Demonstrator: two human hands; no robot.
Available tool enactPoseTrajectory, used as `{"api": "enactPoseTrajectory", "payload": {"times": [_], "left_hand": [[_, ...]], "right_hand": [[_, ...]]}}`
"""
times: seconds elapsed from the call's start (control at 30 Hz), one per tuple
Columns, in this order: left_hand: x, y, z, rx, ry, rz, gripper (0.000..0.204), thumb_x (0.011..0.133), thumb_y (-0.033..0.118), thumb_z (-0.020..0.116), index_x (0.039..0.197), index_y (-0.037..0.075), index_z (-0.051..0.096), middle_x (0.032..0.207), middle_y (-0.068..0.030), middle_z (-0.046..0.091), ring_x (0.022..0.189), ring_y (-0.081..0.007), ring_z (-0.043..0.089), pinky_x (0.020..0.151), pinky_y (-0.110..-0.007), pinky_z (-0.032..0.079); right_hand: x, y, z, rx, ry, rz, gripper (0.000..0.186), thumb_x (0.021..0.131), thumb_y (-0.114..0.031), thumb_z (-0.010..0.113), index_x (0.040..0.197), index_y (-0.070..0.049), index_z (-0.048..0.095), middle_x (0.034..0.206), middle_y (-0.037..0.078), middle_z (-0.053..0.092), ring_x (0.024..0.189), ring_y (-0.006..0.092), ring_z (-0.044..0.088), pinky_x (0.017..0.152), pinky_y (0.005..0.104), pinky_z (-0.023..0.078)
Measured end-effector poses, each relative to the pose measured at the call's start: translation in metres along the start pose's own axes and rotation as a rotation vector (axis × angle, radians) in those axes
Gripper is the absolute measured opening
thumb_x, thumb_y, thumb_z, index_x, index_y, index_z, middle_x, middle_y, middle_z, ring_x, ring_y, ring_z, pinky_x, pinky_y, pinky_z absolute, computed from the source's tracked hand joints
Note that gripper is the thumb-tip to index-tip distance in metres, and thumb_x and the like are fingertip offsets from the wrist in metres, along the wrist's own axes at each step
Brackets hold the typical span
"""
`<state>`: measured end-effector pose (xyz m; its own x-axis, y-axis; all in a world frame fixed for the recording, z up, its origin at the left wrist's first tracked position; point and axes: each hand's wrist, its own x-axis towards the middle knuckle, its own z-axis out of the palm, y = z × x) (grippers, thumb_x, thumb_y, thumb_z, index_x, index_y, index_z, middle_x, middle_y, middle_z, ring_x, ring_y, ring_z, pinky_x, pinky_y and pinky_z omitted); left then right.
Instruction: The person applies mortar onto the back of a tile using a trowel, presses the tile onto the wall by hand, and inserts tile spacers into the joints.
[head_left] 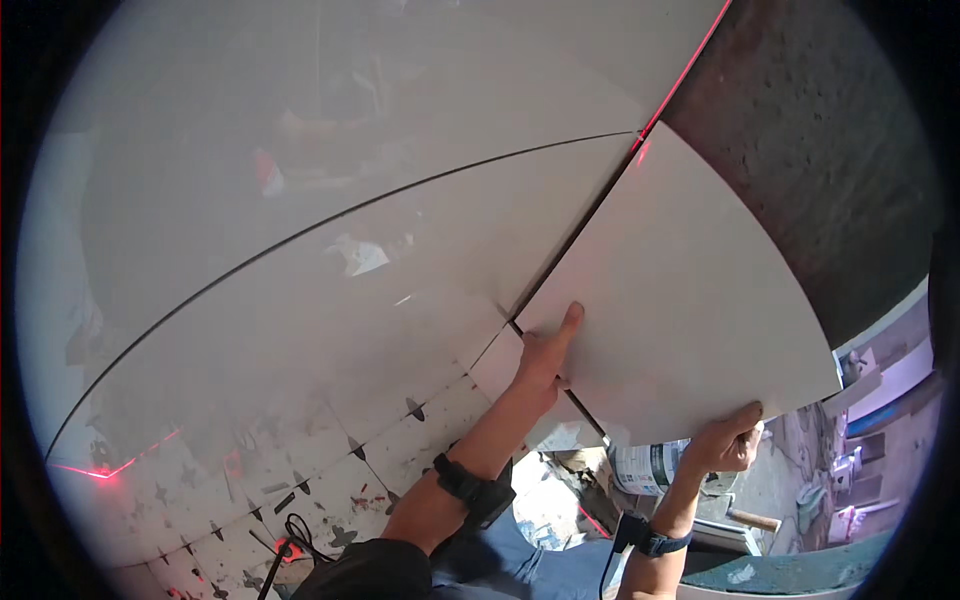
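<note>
Tile (690,290) | left hand (547,353): digit extended upward | right hand (728,441): curled, lower edge

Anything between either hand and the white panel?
Nothing visible. The left hand touches the white panel directly at its lower-left edge; the right hand meets its bottom edge.

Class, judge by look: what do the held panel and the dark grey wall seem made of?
Held panel: probably glazed ceramic or porcelain; smooth, pale, glossy, red reflection near its top.
Dark grey wall: perhaps cement; matte, rough, mottled.
</note>
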<state>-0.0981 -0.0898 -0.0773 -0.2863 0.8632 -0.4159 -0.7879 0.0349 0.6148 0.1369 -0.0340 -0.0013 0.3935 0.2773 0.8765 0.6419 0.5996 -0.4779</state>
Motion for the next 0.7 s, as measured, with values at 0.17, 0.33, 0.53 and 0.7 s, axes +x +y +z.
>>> {"api": "enactPoseTrajectory", "payload": {"times": [0.17, 0.33, 0.53, 0.7], "left_hand": [[0.003, -0.003, -0.003, -0.020, 0.036, -0.011, 0.140, 0.067, 0.076, 0.083, 0.153, -0.007, 0.010, 0.158, -0.0272, 0.025, 0.148, -0.0441, 0.028, 0.108, -0.074, 0.034], [0.016, -0.008, -0.007, 0.010, -0.006, -0.029, 0.146, 0.067, 0.077, 0.082, 0.156, -0.007, 0.004, 0.161, -0.0285, 0.020, 0.150, -0.0447, 0.023, 0.108, -0.072, 0.036], [0.023, -0.013, -0.012, 0.067, -0.008, -0.035, 0.145, 0.068, 0.079, 0.079, 0.159, -0.005, 0.003, 0.158, -0.0281, 0.026, 0.146, -0.0435, 0.031, 0.106, -0.070, 0.039], [0.023, -0.018, -0.011, 0.080, 0.022, -0.036, 0.144, 0.069, 0.081, 0.077, 0.159, -0.005, 0.005, 0.159, -0.0270, 0.025, 0.144, -0.0417, 0.034, 0.105, -0.069, 0.040]], "right_hand": [[-0.004, -0.002, 0.001, 0.027, -0.025, -0.016, 0.040, 0.105, -0.023, 0.061, 0.078, 0.004, 0.073, 0.067, 0.009, 0.070, 0.058, 0.0147, 0.057, 0.055, 0.0355, 0.045], [-0.006, 0.003, 0.003, 0.006, -0.008, 0.008, 0.044, 0.105, -0.023, 0.061, 0.073, 0.005, 0.072, 0.063, 0.011, 0.070, 0.053, 0.0157, 0.056, 0.052, 0.0358, 0.043], [-0.008, 0.002, 0.001, 0.112, -0.071, -0.021, 0.040, 0.106, -0.020, 0.059, 0.077, 0.004, 0.072, 0.064, 0.008, 0.067, 0.054, 0.0139, 0.055, 0.053, 0.0331, 0.042], [-0.009, -0.006, -0.001, 0.135, -0.076, 0.016, 0.038, 0.106, -0.020, 0.057, 0.079, 0.003, 0.071, 0.067, 0.008, 0.068, 0.058, 0.0133, 0.056, 0.054, 0.0332, 0.042]]}}
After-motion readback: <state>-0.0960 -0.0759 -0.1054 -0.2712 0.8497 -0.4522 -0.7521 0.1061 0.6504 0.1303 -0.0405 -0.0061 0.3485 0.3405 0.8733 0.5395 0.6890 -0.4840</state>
